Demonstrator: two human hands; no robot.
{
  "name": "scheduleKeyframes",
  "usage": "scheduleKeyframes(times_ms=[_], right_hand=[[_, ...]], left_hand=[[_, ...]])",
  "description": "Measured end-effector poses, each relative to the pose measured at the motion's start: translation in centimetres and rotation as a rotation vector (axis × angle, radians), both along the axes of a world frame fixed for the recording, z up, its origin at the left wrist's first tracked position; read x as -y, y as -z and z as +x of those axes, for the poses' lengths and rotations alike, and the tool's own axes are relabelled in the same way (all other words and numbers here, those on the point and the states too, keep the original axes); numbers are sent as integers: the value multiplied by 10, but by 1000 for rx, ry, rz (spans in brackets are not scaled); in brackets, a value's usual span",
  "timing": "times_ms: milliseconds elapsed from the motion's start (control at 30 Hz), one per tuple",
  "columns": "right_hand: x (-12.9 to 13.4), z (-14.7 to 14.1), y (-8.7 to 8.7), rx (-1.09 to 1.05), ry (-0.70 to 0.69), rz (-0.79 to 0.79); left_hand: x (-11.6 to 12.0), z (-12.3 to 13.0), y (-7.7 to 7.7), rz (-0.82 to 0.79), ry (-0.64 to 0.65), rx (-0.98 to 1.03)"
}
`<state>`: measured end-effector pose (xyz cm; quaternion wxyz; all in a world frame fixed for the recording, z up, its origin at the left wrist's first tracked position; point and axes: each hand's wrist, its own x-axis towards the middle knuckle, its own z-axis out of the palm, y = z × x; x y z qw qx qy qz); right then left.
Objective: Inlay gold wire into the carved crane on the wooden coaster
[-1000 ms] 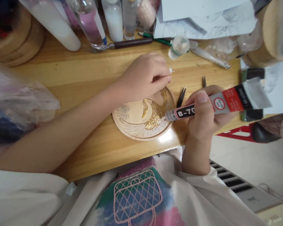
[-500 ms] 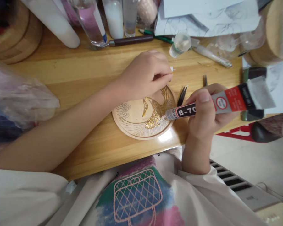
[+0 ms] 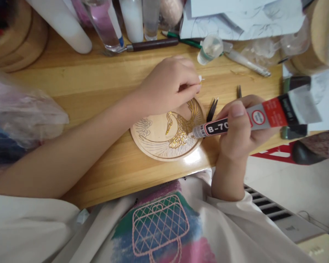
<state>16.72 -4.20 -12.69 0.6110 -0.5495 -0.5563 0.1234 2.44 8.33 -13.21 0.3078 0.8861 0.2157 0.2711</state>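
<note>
A round wooden plaque (image 3: 159,148) lies on the wooden table, with a crane design partly outlined in gold and partly in thin dark lines. My right hand (image 3: 239,126) is wrapped round a B-7000 glue tube (image 3: 267,113), whose nozzle points left and meets the gold feather area. Over the plaque's upper edge rests my left hand (image 3: 178,82), its fingers closed on a small white piece (image 3: 200,78) that shows at the fingertips. Black tweezers (image 3: 212,109) lie between the plaque and my right hand.
Along the back are a clear bottle (image 3: 105,27), a dark-handled tool (image 3: 153,44), a small lidded cup (image 3: 210,49), a white pen (image 3: 248,62) and drawing papers (image 3: 244,22). A plastic bag (image 3: 24,113) is at the left. The table's front edge borders my shirt.
Both hands hold nearly the same pose, and the glue nozzle stays at the gold feathers. The whole view has shifted very slightly.
</note>
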Motion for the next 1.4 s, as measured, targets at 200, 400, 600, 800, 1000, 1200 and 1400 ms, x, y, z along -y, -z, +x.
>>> scheduleKeyframes(times_ms=[200, 400, 600, 800, 1000, 1200, 1400], right_hand=[[-3, 2, 2, 8, -12, 95], [-3, 1, 0, 27, 26, 42], [-2, 1, -2, 41, 31, 37], [-2, 3, 1, 67, 25, 42], [1, 4, 3, 10, 19, 7], [1, 3, 3, 15, 39, -57], [0, 1, -1, 65, 71, 4]], left_hand=[[-1, 0, 2, -18, 2, 15], [-2, 0, 2, -19, 7, 23], [-2, 0, 2, -14, 9, 21], [-3, 0, 3, 34, 22, 2], [-1, 0, 2, 20, 10, 5], [-1, 0, 1, -6, 8, 7], [-2, 0, 2, -23, 10, 12]])
